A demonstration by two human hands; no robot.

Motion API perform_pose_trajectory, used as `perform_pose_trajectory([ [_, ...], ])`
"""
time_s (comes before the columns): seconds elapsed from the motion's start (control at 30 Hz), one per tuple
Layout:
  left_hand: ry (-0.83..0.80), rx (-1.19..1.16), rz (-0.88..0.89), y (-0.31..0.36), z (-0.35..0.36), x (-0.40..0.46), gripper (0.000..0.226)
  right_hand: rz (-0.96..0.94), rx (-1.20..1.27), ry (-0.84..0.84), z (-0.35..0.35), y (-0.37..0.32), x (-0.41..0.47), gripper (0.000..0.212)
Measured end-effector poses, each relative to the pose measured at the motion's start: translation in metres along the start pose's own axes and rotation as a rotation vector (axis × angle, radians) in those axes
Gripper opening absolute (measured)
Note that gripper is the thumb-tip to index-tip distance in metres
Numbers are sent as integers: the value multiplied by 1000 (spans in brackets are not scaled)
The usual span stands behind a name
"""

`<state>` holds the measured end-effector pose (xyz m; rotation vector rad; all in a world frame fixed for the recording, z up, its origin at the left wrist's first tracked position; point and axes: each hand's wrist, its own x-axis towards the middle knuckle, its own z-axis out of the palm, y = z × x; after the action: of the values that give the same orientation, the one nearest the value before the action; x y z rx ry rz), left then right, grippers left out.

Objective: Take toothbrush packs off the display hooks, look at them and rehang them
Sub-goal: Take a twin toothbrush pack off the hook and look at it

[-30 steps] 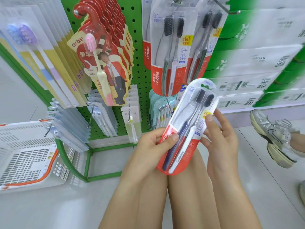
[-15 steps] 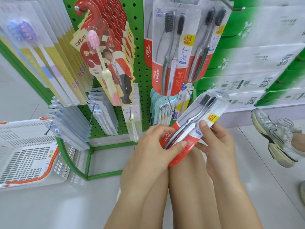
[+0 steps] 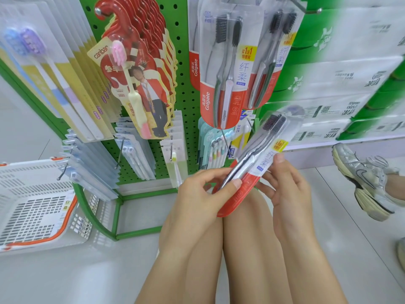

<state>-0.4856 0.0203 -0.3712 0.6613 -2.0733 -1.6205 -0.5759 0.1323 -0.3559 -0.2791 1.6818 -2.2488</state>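
A red and clear Colgate twin toothbrush pack (image 3: 260, 159) with dark bristles is tilted, its top toward the upper right, in front of the green pegboard rack (image 3: 186, 106). My left hand (image 3: 203, 194) grips its lower red end, thumb across the front. My right hand (image 3: 285, 189) holds its right edge, thumb on the label. Two like Colgate packs (image 3: 223, 69) hang above on hooks. A bare hook (image 3: 306, 7) sticks out at the top right.
Red cut-out toothbrush packs (image 3: 140, 84) and pale packs (image 3: 54, 73) hang left. Small packs (image 3: 135, 159) hang low on the rack. A white basket (image 3: 37, 205) sits on the floor at left. Another person's sneaker (image 3: 368, 181) is at right. Green and white boxes (image 3: 350, 62) fill the shelves.
The pack has been turned from facing me to nearly edge-on and tipped further right. My left thumb has moved across its lower front, and both hands have shifted slightly up.
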Motion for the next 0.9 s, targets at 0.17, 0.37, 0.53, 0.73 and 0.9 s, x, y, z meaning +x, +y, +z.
perform_pose_trajectory([
  [0.17,-138,-384,-194,8,-1,0,23,47,37,14,-2,2,3,39],
  [0.37,-286,-467,-353,-4,-6,1,25,101,97,-76,-4,1,3,30],
  [0.53,-190,-434,-411,-1,-10,4,51,87,83,7,-5,2,4,21],
  [0.73,-214,-222,-230,2,-3,1,33,67,52,18,-3,5,4,19],
  [0.9,-149,-98,-168,-5,3,1,45,42,40,-7,-3,4,2,23],
])
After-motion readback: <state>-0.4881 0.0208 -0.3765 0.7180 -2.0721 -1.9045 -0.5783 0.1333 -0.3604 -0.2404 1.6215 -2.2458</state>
